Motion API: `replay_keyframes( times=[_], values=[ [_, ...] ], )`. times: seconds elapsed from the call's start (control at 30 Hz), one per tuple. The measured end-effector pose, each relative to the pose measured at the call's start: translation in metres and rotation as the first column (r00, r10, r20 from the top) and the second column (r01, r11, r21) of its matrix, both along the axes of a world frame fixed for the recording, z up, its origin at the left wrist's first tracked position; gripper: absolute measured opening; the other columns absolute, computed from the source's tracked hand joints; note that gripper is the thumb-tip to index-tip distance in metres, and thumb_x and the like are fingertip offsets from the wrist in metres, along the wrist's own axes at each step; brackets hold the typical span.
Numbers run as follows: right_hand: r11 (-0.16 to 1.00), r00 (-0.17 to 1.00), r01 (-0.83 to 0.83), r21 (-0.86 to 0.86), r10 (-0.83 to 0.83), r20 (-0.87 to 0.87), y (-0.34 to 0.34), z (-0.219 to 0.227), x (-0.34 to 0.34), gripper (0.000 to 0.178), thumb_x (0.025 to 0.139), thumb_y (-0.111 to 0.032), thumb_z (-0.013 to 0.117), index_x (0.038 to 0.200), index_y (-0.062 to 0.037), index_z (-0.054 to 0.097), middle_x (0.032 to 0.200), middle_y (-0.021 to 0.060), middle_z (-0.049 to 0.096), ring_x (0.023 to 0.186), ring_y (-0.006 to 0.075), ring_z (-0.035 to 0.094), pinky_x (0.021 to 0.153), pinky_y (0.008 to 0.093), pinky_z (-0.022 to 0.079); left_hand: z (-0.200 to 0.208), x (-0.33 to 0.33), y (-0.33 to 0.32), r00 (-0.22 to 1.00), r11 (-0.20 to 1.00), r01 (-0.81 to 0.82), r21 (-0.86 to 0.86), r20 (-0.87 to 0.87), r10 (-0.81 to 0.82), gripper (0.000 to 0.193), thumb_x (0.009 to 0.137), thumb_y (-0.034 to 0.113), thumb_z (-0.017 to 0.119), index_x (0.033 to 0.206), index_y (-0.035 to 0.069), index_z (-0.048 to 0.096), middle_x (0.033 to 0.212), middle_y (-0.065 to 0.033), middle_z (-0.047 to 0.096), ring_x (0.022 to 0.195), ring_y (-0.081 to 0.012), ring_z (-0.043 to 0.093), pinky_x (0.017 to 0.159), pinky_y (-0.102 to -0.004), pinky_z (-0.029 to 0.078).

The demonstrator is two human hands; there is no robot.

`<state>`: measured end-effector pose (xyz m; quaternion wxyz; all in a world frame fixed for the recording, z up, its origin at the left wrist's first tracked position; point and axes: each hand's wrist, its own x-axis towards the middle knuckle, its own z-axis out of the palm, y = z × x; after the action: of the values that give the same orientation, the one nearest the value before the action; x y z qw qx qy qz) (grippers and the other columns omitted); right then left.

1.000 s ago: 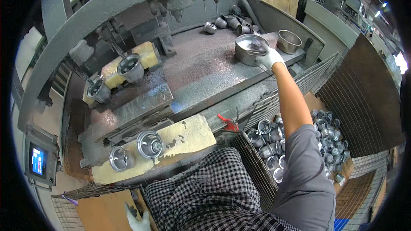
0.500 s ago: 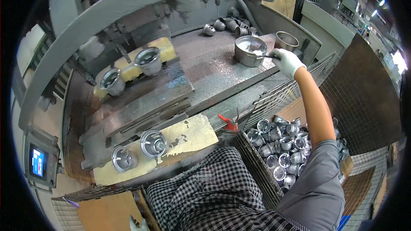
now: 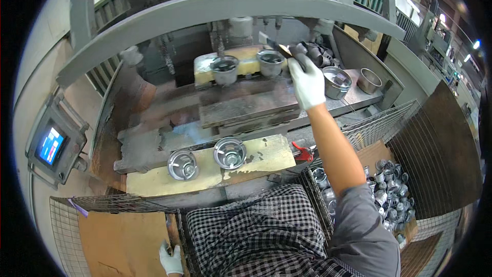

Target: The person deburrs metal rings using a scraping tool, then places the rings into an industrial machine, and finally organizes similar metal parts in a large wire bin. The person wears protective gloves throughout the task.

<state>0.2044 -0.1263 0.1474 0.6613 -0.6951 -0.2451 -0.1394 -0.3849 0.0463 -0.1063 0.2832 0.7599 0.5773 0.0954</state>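
Observation:
My gloved right hand is closed around a dark-handled brush, its pale tip pointing left. The brush is just above and beside a metal cup in the machine. A second metal cup stands to its left against the yellow block. Closer to me, two shiny metal cups sit on a worn yellow board. My gloved left hand rests at the edge of a cardboard sheet, thumb and finger apart, low on the left.
A liquid-filled metal pot and an empty bowl stand right of my right hand. Drill bits hang above the cups. A red-handled tool lies beside the board. Wire bins hold many metal parts. A control screen is left.
My right hand has lifted the brush out of the pot and carried it left to the cups in the machine. The view has turned, and more of my left hand shows.

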Motion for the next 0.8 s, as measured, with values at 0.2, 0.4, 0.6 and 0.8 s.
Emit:
replay_keyframes(
  times=[0.2, 0.4, 0.6, 0.8],
  values=[
    [0.976, 0.965, 0.215, -0.020, -0.209, 0.157, 0.015, -0.003, 0.042, 0.035, 0.099, -0.016, 0.063, 0.131, -0.0005, 0.065, 0.111, 0.0084, 0.073, 0.092, 0.0118, 0.064, 0.083, 0.0270, 0.052, 0.005, -0.009, -0.016, 0.995, 0.994, -0.080, -0.078, 0.048, 0.084, 0.068, 0.089, 0.035, 0.075, 0.139, -0.006, 0.053, 0.137, -0.0266, 0.058, 0.127, -0.0376, 0.056, 0.109, -0.0399, 0.043],
    [0.977, 0.985, 0.140, 0.159, -0.153, 0.073, -0.035, -0.010, 0.042, 0.035, 0.097, -0.015, 0.066, 0.128, 0.0004, 0.067, 0.113, 0.0105, 0.074, 0.097, 0.0101, 0.065, 0.088, 0.0253, 0.051, 0.014, -0.009, -0.025, 0.990, 0.990, -0.087, -0.112, -0.119, 0.074, 0.070, 0.089, 0.041, 0.073, 0.140, -0.004, 0.053, 0.141, -0.0266, 0.056, 0.132, -0.0394, 0.052, 0.113, -0.0414, 0.039],
    [0.972, 0.961, 0.218, -0.092, -0.197, 0.193, -0.017, -0.006, 0.082, 0.040, 0.097, -0.031, 0.061, 0.123, -0.0028, 0.068, 0.112, 0.0214, 0.072, 0.107, 0.0314, 0.069, 0.095, 0.0372, 0.050, 0.007, 0.002, -0.010, 0.989, 0.989, -0.062, -0.138, -0.140, 0.042, 0.071, 0.088, 0.046, 0.072, 0.138, -0.002, 0.055, 0.139, -0.0256, 0.057, 0.131, -0.0396, 0.053, 0.112, -0.0418, 0.040],
    [0.892, 0.862, 0.451, -0.037, -0.424, 0.277, -0.073, -0.010, 0.135, 0.032, 0.095, -0.030, 0.064, 0.119, -0.0111, 0.072, 0.106, 0.0214, 0.072, 0.102, 0.0383, 0.069, 0.091, 0.0414, 0.052, -0.004, 0.002, -0.009, 0.985, 0.994, 0.034, -0.106, -0.162, -0.051, 0.068, 0.088, 0.047, 0.071, 0.135, -0.001, 0.058, 0.134, -0.0252, 0.061, 0.127, -0.0388, 0.056, 0.109, -0.0422, 0.042]
  ],
)
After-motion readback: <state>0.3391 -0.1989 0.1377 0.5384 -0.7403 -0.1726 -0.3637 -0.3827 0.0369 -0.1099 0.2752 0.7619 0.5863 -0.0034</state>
